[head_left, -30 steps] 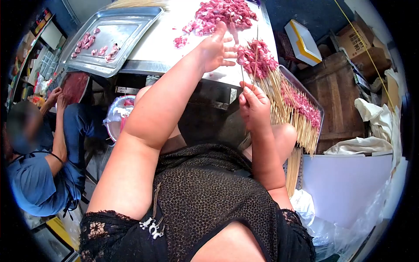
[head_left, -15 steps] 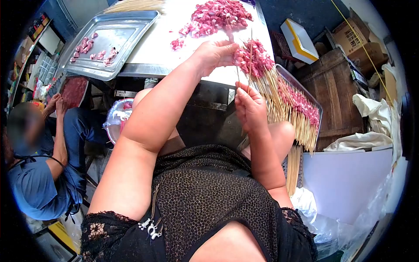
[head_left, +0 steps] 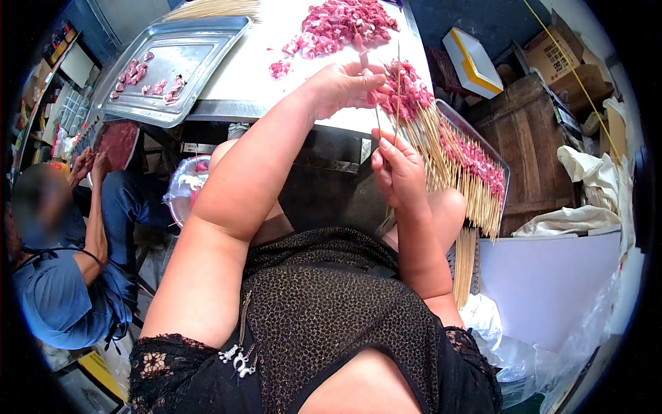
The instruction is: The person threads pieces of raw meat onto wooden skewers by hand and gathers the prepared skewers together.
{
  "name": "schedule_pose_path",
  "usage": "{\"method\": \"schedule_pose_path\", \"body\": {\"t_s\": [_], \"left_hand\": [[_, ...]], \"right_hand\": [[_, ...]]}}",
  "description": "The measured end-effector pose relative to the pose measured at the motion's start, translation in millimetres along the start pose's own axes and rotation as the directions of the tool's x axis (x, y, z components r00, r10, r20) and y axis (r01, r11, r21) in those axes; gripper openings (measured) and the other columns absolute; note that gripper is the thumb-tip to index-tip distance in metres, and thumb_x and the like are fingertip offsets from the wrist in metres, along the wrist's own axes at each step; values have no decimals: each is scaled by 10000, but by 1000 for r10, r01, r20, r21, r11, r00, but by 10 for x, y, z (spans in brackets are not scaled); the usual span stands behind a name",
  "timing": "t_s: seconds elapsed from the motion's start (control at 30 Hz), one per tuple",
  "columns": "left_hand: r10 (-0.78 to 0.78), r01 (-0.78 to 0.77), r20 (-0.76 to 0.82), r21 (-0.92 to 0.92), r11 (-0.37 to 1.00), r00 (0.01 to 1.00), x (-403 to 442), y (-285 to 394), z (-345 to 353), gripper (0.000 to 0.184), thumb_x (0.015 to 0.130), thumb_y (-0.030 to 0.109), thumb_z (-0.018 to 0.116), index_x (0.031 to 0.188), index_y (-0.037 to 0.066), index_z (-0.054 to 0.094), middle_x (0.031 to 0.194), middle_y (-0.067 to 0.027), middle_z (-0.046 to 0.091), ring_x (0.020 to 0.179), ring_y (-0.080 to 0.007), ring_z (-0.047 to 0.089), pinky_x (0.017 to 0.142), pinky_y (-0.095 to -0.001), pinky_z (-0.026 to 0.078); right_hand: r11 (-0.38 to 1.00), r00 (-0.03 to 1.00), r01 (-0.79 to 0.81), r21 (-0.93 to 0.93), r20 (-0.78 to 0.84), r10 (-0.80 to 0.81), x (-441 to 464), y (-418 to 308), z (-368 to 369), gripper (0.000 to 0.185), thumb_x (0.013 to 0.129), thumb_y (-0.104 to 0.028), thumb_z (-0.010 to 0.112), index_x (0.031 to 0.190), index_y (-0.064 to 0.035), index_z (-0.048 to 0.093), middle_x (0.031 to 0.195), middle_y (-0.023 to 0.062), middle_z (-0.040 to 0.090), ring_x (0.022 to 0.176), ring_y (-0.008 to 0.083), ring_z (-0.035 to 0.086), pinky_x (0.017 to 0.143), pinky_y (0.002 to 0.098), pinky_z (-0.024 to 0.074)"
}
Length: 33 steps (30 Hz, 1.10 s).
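Observation:
My right hand (head_left: pixel 400 169) pinches thin wooden skewers (head_left: pixel 397 103) that point up over the table edge. My left hand (head_left: pixel 348 88) is closed by the upper part of a skewer, its thumb and fingers round a piece of meat. Beyond it a heap of cut raw meat (head_left: pixel 345 26) lies on the white table (head_left: pixel 255 65). Just right of my hands is a pile of threaded meat skewers (head_left: pixel 412 96). More meat skewers (head_left: pixel 476 165) lie in a tray at the table's right side, their sticks towards me.
A metal tray (head_left: pixel 189 62) with several meat pieces stands at the table's left. A co-worker (head_left: pixel 55 283) sits at the left, hands near a tray of red meat (head_left: pixel 117 143). A lined bucket (head_left: pixel 183 190) stands below the table. Bare skewers (head_left: pixel 465 265) lie by my right knee.
My left hand, open and spread a second ago, has moved down to the skewer and closed on a piece of meat. My right hand has shifted slightly left and still holds the skewers.

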<state>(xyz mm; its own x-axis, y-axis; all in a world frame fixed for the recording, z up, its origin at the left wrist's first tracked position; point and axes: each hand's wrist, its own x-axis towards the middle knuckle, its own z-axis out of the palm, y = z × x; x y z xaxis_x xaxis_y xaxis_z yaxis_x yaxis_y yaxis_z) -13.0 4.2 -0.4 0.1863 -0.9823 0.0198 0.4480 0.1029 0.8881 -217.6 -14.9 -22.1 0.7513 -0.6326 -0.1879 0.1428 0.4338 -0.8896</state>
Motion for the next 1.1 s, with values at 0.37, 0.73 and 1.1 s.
{"method": "schedule_pose_path", "body": {"t_s": [0.37, 0.73, 1.1], "left_hand": [[291, -350, -472, -40, 936, 832, -1, 559, -932, 297, 892, 178, 546, 1111, -18, 503, 1022, -182, 604, 893, -265, 627, 789, -354, 544], [328, 449, -602, 780, 435, 728, -65, 400, -1508, 251, 755, 227, 695, 923, 44, 662, 750, -20, 636, 655, -99, 569, 584, -248, 449], [169, 293, -521, 687, 665, 837, -348, 595, -1307, 214, 745, 64, 642, 956, 26, 631, 805, -50, 641, 695, -101, 593, 616, -227, 480]], "right_hand": [[-116, 797, 95, -989, 145, -586, 53, -444, -563, 262, 881, -101, 499, 1115, -34, 596, 748, 85, 625, 604, 187, 563, 577, 276, 445], [643, 919, 365, -673, 153, -362, 200, -328, -51, 218, 898, -87, 517, 1085, -26, 611, 718, 29, 608, 600, 66, 520, 542, 196, 403], [719, 964, 253, -647, 234, -128, 516, 64, -82, 243, 900, -131, 522, 1092, -6, 604, 631, -2, 557, 587, 50, 496, 558, 198, 412]]}}
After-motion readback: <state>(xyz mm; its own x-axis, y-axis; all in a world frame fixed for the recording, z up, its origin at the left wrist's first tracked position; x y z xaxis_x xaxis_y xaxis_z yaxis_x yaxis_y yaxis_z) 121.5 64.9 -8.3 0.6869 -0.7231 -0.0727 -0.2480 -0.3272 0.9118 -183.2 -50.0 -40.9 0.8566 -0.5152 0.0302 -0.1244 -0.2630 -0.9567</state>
